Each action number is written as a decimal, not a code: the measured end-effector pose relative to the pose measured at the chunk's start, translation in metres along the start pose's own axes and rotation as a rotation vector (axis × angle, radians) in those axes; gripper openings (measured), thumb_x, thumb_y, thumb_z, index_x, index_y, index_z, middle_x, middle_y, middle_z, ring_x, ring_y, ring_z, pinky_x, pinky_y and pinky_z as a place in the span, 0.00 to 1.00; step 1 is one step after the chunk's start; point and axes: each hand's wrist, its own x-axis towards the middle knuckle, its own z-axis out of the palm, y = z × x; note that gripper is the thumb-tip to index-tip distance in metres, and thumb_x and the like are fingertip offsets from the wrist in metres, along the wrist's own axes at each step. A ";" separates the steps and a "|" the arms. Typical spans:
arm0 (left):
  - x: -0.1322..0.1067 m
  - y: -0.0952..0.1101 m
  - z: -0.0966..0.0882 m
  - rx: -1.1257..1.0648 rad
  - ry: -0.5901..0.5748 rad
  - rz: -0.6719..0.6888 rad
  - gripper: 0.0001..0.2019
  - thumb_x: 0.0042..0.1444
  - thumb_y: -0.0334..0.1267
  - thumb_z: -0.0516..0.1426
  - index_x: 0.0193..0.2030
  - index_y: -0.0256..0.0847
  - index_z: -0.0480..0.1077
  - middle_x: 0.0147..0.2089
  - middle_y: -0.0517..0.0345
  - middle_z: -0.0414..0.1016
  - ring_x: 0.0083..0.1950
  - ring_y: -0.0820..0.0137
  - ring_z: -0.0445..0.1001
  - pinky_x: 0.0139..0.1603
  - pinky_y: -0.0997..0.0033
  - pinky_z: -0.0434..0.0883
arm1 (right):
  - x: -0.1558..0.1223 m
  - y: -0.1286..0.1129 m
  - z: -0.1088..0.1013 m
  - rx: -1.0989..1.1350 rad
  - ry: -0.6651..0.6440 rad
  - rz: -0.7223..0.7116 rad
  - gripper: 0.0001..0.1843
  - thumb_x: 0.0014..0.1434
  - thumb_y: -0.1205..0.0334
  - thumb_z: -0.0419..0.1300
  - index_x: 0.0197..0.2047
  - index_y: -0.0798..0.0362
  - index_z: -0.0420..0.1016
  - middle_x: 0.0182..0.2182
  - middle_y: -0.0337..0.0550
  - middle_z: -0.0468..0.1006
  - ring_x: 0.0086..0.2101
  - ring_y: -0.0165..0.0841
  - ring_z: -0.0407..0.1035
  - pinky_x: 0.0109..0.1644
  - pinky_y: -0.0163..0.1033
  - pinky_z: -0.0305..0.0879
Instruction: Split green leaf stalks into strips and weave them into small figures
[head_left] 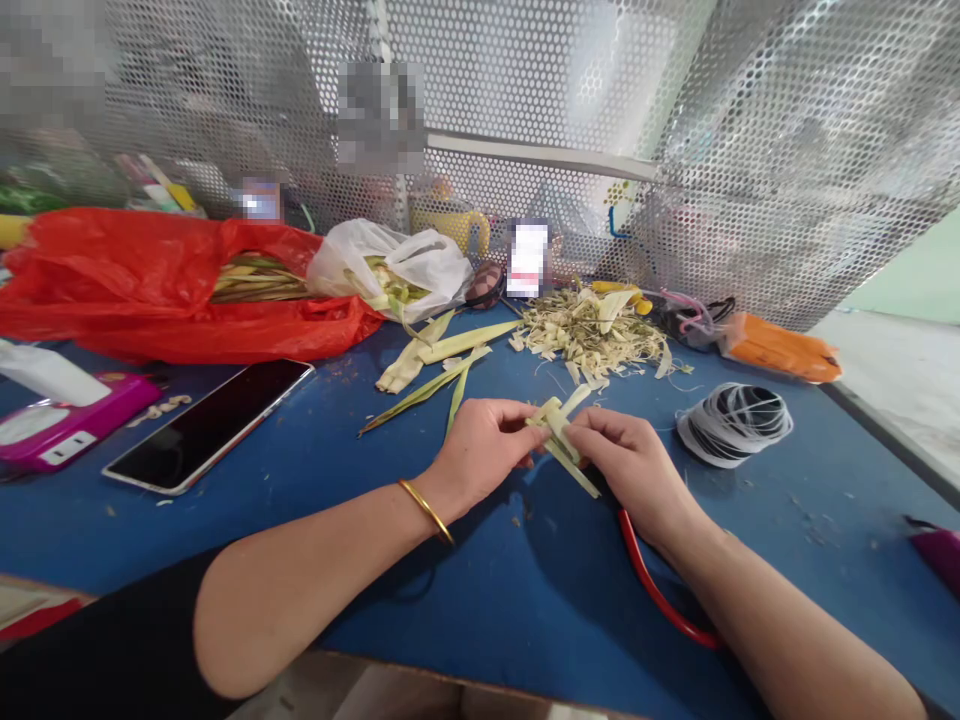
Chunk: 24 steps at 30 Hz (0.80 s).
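Pale green leaf strips, folded across one another, are held between my two hands above the blue tabletop. My left hand pinches their left side between thumb and fingers. On the right side, my right hand grips the same strips with its thumb and bent forefinger. Under my right wrist lies a curved red handle; what it belongs to is hidden by the arm. Longer dried leaves lie on the table beyond my left hand. Behind both hands is a heap of leaf scraps.
A spool of clear line stands at right, near an orange packet. At left are a dark phone, a magenta power strip and a red plastic bag with leaves. A white bag and perforated metal screen stand behind.
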 end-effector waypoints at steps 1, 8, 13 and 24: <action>0.000 -0.001 0.000 0.048 0.004 0.020 0.11 0.51 0.39 0.60 0.38 0.37 0.79 0.26 0.58 0.75 0.23 0.75 0.67 0.25 0.77 0.65 | 0.000 0.001 0.000 -0.005 -0.001 -0.003 0.15 0.53 0.55 0.57 0.20 0.53 0.63 0.16 0.32 0.58 0.20 0.25 0.51 0.22 0.32 0.47; 0.000 -0.005 0.000 0.172 -0.036 0.083 0.10 0.52 0.39 0.58 0.34 0.38 0.79 0.27 0.57 0.77 0.24 0.73 0.70 0.27 0.76 0.66 | -0.001 0.001 0.001 -0.105 -0.001 -0.119 0.15 0.56 0.55 0.55 0.22 0.53 0.65 0.19 0.34 0.61 0.23 0.26 0.54 0.26 0.33 0.50; 0.000 -0.006 0.000 0.144 -0.047 0.081 0.11 0.52 0.41 0.58 0.36 0.38 0.78 0.28 0.57 0.77 0.25 0.73 0.71 0.27 0.76 0.66 | -0.003 -0.003 0.001 -0.269 0.105 -0.198 0.15 0.60 0.54 0.54 0.25 0.53 0.67 0.21 0.35 0.65 0.25 0.28 0.57 0.30 0.34 0.54; -0.004 -0.008 0.000 0.285 -0.148 0.133 0.11 0.54 0.42 0.56 0.30 0.38 0.76 0.23 0.61 0.73 0.25 0.73 0.68 0.27 0.76 0.61 | 0.002 0.004 0.001 -0.221 0.058 -0.154 0.12 0.59 0.52 0.57 0.32 0.52 0.73 0.21 0.36 0.69 0.24 0.28 0.59 0.27 0.34 0.54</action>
